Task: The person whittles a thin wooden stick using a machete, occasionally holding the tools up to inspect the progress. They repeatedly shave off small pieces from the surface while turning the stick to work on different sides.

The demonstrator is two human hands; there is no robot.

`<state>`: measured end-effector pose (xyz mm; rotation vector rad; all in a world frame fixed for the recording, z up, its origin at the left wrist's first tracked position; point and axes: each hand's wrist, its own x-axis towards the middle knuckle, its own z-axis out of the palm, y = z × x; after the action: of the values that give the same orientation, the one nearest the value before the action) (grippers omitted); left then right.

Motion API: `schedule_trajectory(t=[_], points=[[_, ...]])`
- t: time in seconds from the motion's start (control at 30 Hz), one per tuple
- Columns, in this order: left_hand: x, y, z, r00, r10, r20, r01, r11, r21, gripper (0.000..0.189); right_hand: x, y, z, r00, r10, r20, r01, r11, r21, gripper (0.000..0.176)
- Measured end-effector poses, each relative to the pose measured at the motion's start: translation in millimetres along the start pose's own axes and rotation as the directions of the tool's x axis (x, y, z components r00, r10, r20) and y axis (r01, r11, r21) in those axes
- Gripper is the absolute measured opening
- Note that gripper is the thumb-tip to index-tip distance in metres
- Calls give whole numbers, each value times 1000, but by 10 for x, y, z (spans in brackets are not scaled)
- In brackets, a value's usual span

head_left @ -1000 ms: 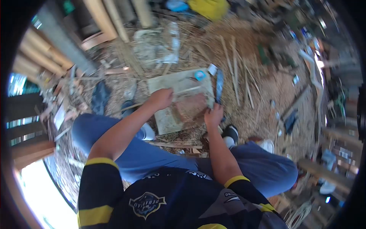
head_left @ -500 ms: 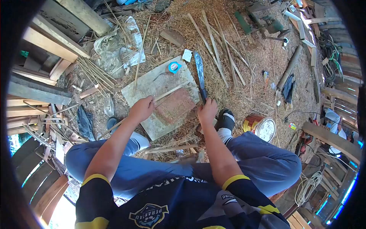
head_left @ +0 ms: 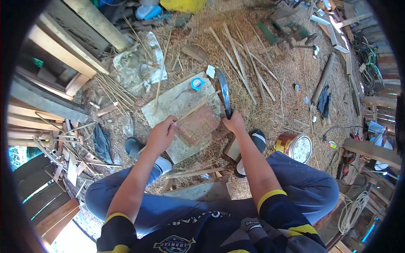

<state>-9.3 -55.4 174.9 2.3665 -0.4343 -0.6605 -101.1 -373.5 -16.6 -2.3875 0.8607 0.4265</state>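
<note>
My left hand [head_left: 162, 134] is closed on a thin wooden strip [head_left: 197, 106], which slants up and right over the board and also passes back under my forearm. My right hand [head_left: 235, 122] grips the dark handle of a machete [head_left: 224, 92]. Its blade points away from me, just beyond the strip's far tip. Below both hands lies a worn grey board [head_left: 158, 110] with a reddish flat block [head_left: 201, 123] on it. Near the board's far edge sits a blue tape measure [head_left: 197, 84].
Long wooden strips [head_left: 236, 55] lie on the shaving-covered ground ahead. A paint can [head_left: 300, 147] stands beside my right knee. Thin sticks [head_left: 116, 90] and a crumpled plastic sheet [head_left: 128, 63] are at the left. A green metal tool [head_left: 266, 33] sits far right.
The view has shifted a little. The strip in my left hand now reaches farther right, and the machete blade is turned, showing a narrower, more curved outline.
</note>
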Motion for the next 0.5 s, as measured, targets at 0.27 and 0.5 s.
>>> schedule_trajectory(t=[0.27, 0.5], points=[[-367, 376, -249, 930, 300, -212, -300, 953, 29, 19, -624, -491, -723, 990, 141, 21, -133, 862, 489, 48], [-488, 593, -431, 943, 322, -81, -281, 903, 325, 22, -1123, -528, -934, 980, 167, -108, -10, 586, 810, 41]])
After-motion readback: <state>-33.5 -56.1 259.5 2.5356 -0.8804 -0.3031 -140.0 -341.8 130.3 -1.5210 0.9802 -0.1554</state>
